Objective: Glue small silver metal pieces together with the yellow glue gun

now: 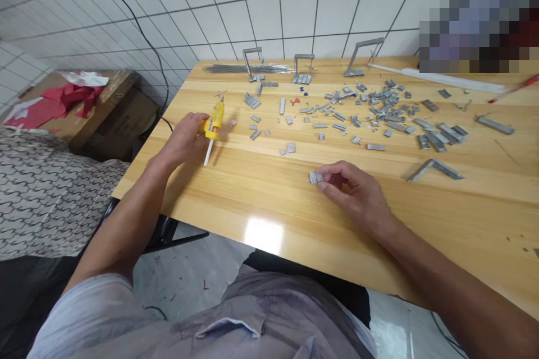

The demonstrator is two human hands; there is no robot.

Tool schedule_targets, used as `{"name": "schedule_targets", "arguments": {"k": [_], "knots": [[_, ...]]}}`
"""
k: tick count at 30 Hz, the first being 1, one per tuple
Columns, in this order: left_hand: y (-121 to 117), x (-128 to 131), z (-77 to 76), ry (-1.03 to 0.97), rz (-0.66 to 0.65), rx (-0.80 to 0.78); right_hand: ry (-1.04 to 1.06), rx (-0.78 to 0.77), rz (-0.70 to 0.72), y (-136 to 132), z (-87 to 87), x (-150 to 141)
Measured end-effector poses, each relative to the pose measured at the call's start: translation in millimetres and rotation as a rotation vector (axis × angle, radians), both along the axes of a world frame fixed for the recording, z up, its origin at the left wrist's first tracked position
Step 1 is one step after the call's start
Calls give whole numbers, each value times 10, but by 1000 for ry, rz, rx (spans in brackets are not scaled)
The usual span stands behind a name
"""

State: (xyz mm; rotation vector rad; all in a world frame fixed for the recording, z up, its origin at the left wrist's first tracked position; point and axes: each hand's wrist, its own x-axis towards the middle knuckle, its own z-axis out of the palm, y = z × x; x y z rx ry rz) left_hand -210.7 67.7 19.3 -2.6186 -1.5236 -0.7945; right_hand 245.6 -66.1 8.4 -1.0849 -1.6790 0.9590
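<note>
Holding the yellow glue gun (214, 121) in the left grip (185, 136), over the left part of the desk (236, 196), and wrapping around it from the left. Pointing the nozzle (222, 100) away from the body, towards the tiled wall (261, 5), and slanting a touch to the right. Running the long axis from near left to far right, and poking a white glue stick (208, 152) out of the back end towards the front edge. Leaving contact with the desk impossible to tell from here!

Over to the right grip (360, 193): pinching a small gray piece (315, 178) between thumb and forefinger, around mid-desk, on the near side of the scattered gray blocks (385, 102). Aiming its free end left, towards the glue gun's side, and stretching its long axis roughly from left to right.

Showing pale wood grain across the desk now, and catching a bright reflection near the front edge. Carrying three gray bracket-like frames (304, 56) upright along the back, beside a bundle of thin wires (223, 68) and a long white strip (455, 79). Bearing an L-shaped gray bar (447, 168) further right.

Turning to the room: trailing a black cable (147, 39) down the wall, piling red material (86, 102) on a cardboard box (118, 129) at far left, draping a patterned cloth (54, 190) nearer, and scattering red scraps (205, 284) over the gray floor (193, 263).
</note>
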Motion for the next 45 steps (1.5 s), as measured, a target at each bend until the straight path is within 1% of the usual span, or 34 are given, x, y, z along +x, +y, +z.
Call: {"name": "schedule_targets", "arguments": {"k": [2,3,5,7,8,9,10,11,12,14,18,22,26,30,33,38,45], "knots": [[-163,177,129,-54,-40,23,95,-108,11,16,-9,2],[-255,302,192,-65,-85,21,132,-147,14,25,-17,4],[-439,613,290,-51,-148,-11,185,-195,13,45,-29,12],[-596,967,329,-31,-234,-37,217,-227,5,67,-26,27],[-658,1142,324,-22,-289,-75,229,-241,2,79,-17,37],[-710,1305,304,-30,-372,-95,238,-251,-1,91,-2,49],[-752,1449,273,-44,-442,-107,244,-259,-4,103,15,62],[-784,1570,233,-65,-481,-95,246,-265,-7,114,34,75],[-809,1665,188,-84,-489,-94,248,-268,-11,124,52,88],[-838,1777,94,-136,-490,-65,247,-271,-21,140,76,111],[-859,1787,-57,-200,-479,-57,224,-293,-40,148,66,129],[-861,1745,-110,-225,-503,-88,206,-304,-36,136,25,113],[-839,1735,-83,-234,-549,-103,183,-238,-38,122,23,104],[-812,1695,-41,-228,-590,-106,56,-163,-89,114,61,124],[-792,1658,-24,-204,-616,-104,-17,-123,-96,114,80,142],[-768,1632,-21,-168,-675,-123,-53,-99,-73,117,74,159],[-764,1638,-12,-155,-697,-159,-88,-93,-53,123,40,183]]}}
